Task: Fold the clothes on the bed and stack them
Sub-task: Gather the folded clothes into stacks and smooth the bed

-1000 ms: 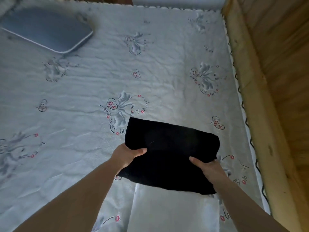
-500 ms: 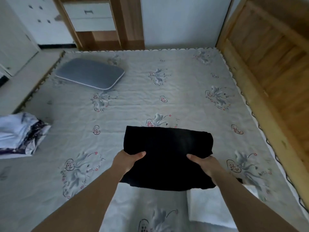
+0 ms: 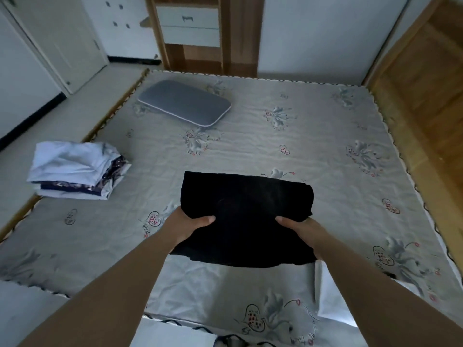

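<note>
A bed (image 3: 250, 146) covered by a flower-printed sheet is seen from the head view, with a grey pillow (image 3: 184, 102) near its far left. A folded black garment (image 3: 246, 219) is held above the bed, pinched at its near edge by the left hand (image 3: 189, 226) and the right hand (image 3: 302, 230), thumbs on top. A stack of folded clothes (image 3: 75, 170) lies well apart at the bed's left edge.

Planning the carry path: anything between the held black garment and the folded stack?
Head view: only bare bedsheet between the black garment and the folded stack.
</note>
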